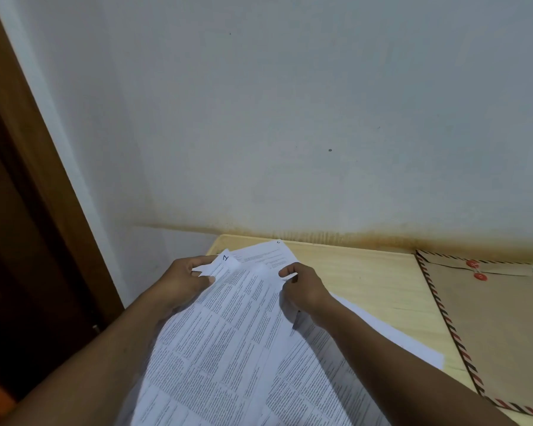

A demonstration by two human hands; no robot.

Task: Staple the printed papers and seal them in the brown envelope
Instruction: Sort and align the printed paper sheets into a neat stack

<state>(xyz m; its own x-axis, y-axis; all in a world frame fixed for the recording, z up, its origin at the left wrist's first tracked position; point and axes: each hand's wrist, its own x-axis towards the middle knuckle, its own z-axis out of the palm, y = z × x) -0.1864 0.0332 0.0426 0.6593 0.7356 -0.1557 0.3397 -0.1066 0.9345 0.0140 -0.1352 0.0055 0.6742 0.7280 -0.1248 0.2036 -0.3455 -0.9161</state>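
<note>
On the pale wood tabletop (366, 278), the left hand (182, 284) and right hand (302, 290) each pinch the far corners of several printed papers (228, 342), their count unclear, while one brown envelope (499, 327) lies apart at the right.

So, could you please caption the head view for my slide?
Left hand and right hand hold printed papers over a desk, brown envelope alongside.

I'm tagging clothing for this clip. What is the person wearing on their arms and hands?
The left forearm and right forearm are bare to the frame's edge, no sleeves. The left hand and right hand show no gloves, rings, watch or bracelet.
</note>
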